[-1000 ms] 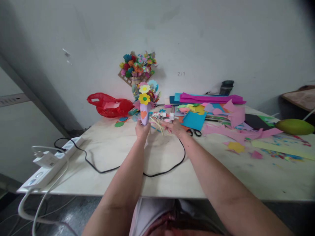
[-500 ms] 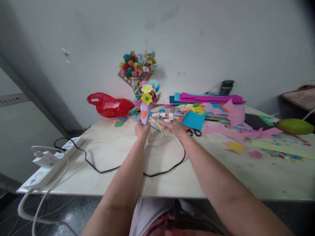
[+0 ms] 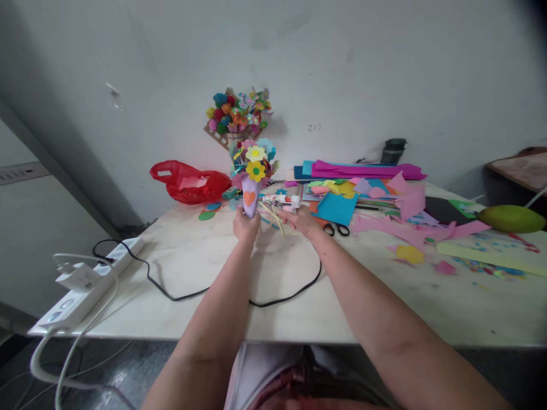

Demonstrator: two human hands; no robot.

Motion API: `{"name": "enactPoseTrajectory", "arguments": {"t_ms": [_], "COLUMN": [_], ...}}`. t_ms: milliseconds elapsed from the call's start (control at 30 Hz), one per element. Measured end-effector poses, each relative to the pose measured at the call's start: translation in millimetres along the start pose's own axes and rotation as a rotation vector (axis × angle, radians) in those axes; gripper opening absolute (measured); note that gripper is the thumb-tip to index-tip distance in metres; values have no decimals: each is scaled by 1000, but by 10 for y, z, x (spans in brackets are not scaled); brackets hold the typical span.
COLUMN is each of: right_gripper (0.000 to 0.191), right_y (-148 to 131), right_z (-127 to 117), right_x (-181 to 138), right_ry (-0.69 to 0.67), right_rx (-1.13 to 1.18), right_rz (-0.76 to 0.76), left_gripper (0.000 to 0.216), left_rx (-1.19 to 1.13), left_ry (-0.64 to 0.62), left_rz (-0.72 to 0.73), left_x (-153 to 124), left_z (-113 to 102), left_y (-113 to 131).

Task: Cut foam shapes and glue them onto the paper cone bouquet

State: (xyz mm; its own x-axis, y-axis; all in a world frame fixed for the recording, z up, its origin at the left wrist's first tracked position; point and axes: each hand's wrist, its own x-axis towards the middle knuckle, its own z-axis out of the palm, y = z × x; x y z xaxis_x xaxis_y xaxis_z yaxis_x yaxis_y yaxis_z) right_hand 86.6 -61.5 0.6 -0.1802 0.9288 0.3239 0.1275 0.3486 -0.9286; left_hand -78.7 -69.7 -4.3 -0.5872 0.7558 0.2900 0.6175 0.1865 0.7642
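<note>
My left hand [image 3: 247, 226] is closed around the lower end of a lilac paper cone [image 3: 250, 191] with an orange paper heart on its front. Paper flowers [image 3: 256, 162] in yellow, blue and pink fill the cone's top, which stands nearly upright. My right hand [image 3: 300, 220] is closed below the white barrel of a glue gun [image 3: 287, 200], whose nose points left toward the cone. The handle is mostly hidden by the fingers, and a black cord [image 3: 284, 300] runs from beneath that wrist. Thin pale yellow strips [image 3: 273, 219] lie between the hands.
A red plastic bag [image 3: 188, 185] lies left of the cone. Black-handled scissors [image 3: 339, 229], a blue paper sheet [image 3: 337, 209] and pink scraps [image 3: 410, 199] spread to the right. The cord leads across the table to a power strip [image 3: 85, 296]. A flower decoration [image 3: 235, 114] is against the wall.
The bouquet and my left hand have shifted very slightly left. My right hand and the glue gun hold almost the same position.
</note>
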Motion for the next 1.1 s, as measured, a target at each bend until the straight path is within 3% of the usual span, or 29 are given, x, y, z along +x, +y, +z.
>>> {"name": "enactPoseTrajectory", "arguments": {"t_ms": [600,767,1100], "right_gripper": [25,30,42], "right_y": [26,67,-7], "right_z": [40,73,97], "right_x": [57,102,62], "right_ry": [40,81,107], "right_rx": [-210,-396,-652], "right_rz": [-50,-147,-164], "left_gripper": [36,37,38], "left_rx": [25,38,78], "left_ry": [23,36,62], "left_rz": [-24,-30,-28], "left_x": [-13,-16,14], "left_z": [-19,-28,3], "left_y": [9,6,-32]}}
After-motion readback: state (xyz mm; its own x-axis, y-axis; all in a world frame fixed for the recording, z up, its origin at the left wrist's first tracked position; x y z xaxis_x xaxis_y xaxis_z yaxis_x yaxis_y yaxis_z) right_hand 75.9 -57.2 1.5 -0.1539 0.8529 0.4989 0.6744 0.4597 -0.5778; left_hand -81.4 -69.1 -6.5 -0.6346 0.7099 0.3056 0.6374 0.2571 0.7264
